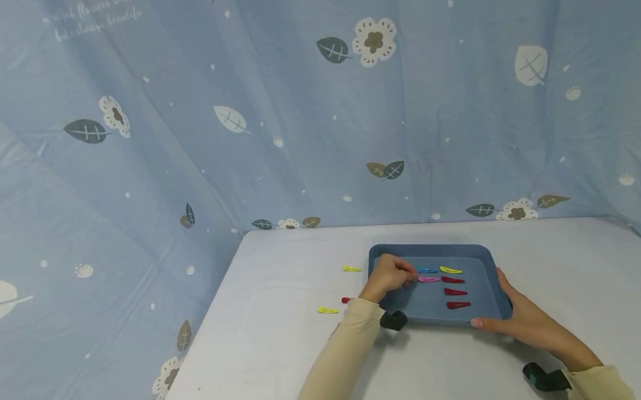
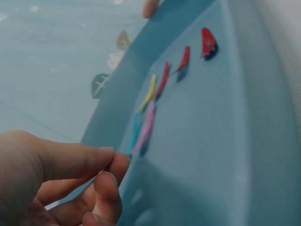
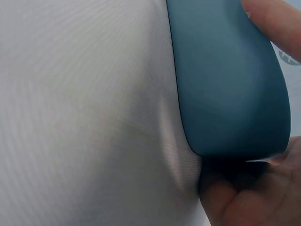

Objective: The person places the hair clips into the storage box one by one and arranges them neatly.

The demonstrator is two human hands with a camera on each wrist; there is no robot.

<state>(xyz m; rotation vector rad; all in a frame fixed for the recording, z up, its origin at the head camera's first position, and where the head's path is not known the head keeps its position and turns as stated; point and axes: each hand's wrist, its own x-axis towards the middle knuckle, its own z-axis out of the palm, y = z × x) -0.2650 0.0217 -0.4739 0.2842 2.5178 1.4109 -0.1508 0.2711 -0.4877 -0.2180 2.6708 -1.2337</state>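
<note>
Blue tray [image 1: 485,256] of hair clips, steadied at its 4 o'clock corner.
Right hand [image 1: 519,319] grips that corner; left hand [image 1: 387,276], fingers curled and empty, hovers beside the pink clip [image 1: 428,279] at 9 o'clock.

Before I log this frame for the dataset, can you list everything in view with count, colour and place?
tray: one, blue, on the table right of centre
red clips: three, red, in a column inside the tray
yellow clip in tray: one, yellow, at the top of that column
blue clip: one, blue, mid-tray
pink clip: one, pink, just below the blue one
yellow clips on table: two, yellow, left of the tray
red clip on table: one, partly hidden by the left wrist
table: one, white
backdrop cloth: blue, leaf and flower print
left hand: fingers curled, inside the tray's left end
right hand: holding the tray's near right corner
</note>
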